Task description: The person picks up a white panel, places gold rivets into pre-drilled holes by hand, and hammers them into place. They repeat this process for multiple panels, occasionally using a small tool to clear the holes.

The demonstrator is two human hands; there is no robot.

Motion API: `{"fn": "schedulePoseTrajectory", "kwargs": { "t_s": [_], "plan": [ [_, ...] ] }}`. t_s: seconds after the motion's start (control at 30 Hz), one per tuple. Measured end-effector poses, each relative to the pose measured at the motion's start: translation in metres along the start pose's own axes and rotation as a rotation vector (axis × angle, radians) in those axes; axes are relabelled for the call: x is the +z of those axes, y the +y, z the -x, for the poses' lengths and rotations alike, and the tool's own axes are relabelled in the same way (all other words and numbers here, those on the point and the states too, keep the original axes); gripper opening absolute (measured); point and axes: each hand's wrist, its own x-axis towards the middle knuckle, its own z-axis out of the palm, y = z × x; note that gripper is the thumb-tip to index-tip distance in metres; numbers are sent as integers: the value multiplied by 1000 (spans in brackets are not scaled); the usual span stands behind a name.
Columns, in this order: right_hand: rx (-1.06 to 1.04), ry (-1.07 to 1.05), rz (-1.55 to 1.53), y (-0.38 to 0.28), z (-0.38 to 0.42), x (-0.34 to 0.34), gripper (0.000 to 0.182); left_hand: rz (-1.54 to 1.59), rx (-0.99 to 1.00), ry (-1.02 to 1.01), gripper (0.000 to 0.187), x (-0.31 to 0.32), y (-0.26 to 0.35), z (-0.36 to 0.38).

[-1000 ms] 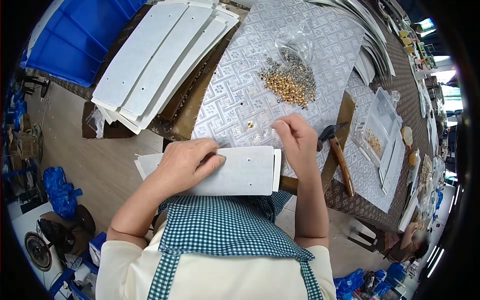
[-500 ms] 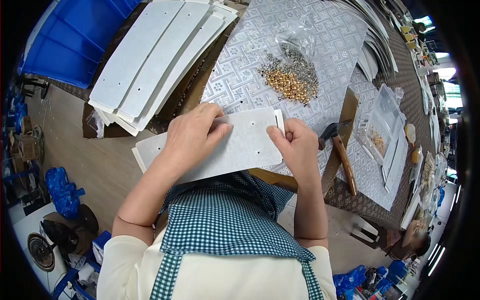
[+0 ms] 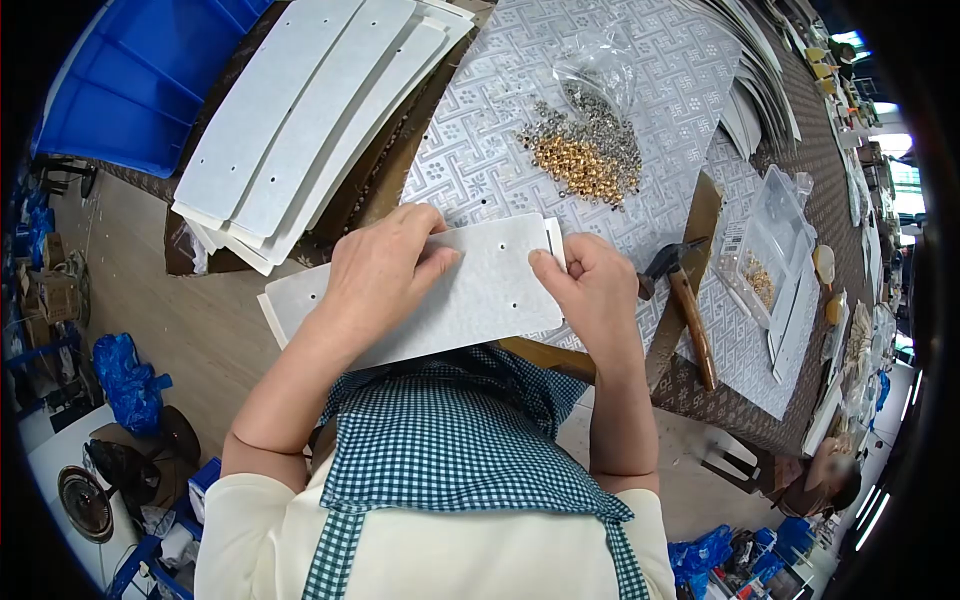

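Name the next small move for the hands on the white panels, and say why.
Probably use the right hand to even up the right end of the white panels: it grips that end, a lower layer juts past the top one, and the left hand holds them farther left.

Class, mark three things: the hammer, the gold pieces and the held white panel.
Hammer (image 3: 689,314): head view, wooden handle.
Gold pieces (image 3: 582,168): head view, pile's middle.
Held white panel (image 3: 470,290): head view, top face.

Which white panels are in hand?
The panel set just beyond the checked apron: left hand and right hand both grip it. The stack beside the blue bin has no hand on it.
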Motion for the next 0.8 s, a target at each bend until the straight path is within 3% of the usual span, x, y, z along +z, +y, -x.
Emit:
{"fn": "schedulePoseTrajectory", "kwargs": {
  "t_s": [0.17, 0.4, 0.8],
  "plan": [
    [2, -22, 38, -2, -1, -3, 37, 9, -34, -41, 26, -3, 6, -1],
    [-34, 169, -105, 14, -19, -19, 8, -41, 8, -12, 24, -2, 5, -1],
    [-178, 157, 53, 19, -55, -5, 3, -7, 2, -13, 23, -1, 5, -1]
  ]
}}
